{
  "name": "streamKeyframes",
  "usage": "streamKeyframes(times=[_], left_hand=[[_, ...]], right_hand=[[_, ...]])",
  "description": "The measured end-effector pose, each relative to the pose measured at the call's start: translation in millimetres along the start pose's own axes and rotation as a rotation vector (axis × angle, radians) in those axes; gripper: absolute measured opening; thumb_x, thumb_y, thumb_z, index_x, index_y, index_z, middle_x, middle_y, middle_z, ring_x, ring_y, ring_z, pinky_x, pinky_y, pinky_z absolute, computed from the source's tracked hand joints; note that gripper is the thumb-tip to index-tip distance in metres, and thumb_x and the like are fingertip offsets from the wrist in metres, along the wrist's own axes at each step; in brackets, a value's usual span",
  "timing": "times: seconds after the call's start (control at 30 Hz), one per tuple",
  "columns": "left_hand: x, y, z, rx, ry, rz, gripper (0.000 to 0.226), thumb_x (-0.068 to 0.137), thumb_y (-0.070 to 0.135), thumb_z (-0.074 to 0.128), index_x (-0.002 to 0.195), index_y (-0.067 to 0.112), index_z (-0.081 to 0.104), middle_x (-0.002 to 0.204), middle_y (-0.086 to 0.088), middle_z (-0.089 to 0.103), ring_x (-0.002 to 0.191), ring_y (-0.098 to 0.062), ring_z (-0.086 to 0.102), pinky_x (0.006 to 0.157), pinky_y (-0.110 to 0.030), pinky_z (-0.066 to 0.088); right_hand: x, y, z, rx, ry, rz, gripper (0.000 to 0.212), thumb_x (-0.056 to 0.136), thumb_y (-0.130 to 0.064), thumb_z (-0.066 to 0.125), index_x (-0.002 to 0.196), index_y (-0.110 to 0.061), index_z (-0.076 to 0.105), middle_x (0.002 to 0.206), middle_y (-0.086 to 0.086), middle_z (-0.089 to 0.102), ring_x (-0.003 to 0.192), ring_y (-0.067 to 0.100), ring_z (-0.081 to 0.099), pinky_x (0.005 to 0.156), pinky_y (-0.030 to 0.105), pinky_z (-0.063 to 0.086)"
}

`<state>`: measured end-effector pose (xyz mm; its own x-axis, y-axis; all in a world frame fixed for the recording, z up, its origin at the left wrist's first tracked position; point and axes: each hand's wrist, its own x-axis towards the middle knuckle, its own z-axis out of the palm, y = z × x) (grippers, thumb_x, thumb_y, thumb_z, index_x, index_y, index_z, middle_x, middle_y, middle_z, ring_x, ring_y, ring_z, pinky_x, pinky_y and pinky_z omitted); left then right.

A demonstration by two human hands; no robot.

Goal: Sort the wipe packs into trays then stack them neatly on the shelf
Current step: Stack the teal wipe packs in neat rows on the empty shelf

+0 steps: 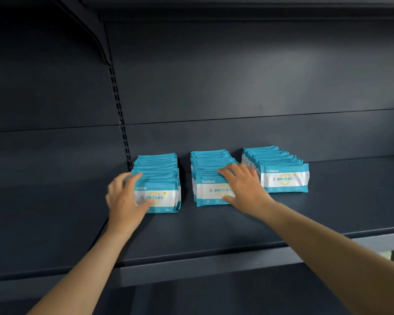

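Note:
Three rows of blue-and-white wipe packs stand upright on the dark shelf [214, 228], each row running back toward the rear wall. My left hand [125, 196] grips the front left corner of the left row [162, 178], fingers on top, thumb on the front pack's face. My right hand [243, 187] lies spread over the front right of the middle row [210, 169], fingers on the pack tops, thumb against the front pack. The right row [282, 171] stands untouched just beyond my right hand. No trays are visible.
A slotted upright post [121, 119] runs up the back wall just left of the left row. A bracket [96, 35] and another shelf hang overhead. Bare shelf surface lies on both sides of the rows and in front of them.

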<state>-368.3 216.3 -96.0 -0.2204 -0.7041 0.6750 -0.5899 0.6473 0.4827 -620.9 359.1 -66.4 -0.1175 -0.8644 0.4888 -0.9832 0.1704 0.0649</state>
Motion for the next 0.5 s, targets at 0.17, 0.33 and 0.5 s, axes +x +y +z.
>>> streamKeyframes(times=[0.17,0.33,0.5], left_hand=[[-3.2,-3.6,9.8,0.18,-0.191,0.295,0.061,0.074,0.019,0.079,0.13,0.018,0.056,0.138,-0.007,0.047,0.128,-0.029,0.041,0.106,-0.045,0.025],[0.9,-3.6,12.9,0.198,-0.225,0.286,0.06,0.081,0.025,0.073,0.136,0.019,0.05,0.14,-0.005,0.044,0.132,-0.027,0.038,0.111,-0.041,0.02],[2.4,-1.9,14.1,0.24,-0.221,0.303,0.059,0.079,0.027,0.074,0.133,0.017,0.053,0.135,-0.006,0.048,0.127,-0.026,0.041,0.108,-0.044,0.024]], right_hand=[[1.5,-4.3,19.0,-0.09,-0.127,0.016,0.08,0.094,-0.042,0.054,0.153,-0.023,0.005,0.16,0.005,0.008,0.148,0.024,0.004,0.118,0.043,-0.002],[8.3,3.2,27.0,-0.077,-0.141,-0.005,0.077,0.095,-0.042,0.051,0.153,-0.027,0.004,0.16,0.002,0.007,0.148,0.021,0.001,0.117,0.041,-0.007],[11.2,6.4,24.1,-0.081,-0.16,-0.025,0.076,0.094,-0.043,0.052,0.153,-0.028,0.006,0.16,0.001,0.008,0.148,0.02,0.003,0.118,0.042,-0.005]])
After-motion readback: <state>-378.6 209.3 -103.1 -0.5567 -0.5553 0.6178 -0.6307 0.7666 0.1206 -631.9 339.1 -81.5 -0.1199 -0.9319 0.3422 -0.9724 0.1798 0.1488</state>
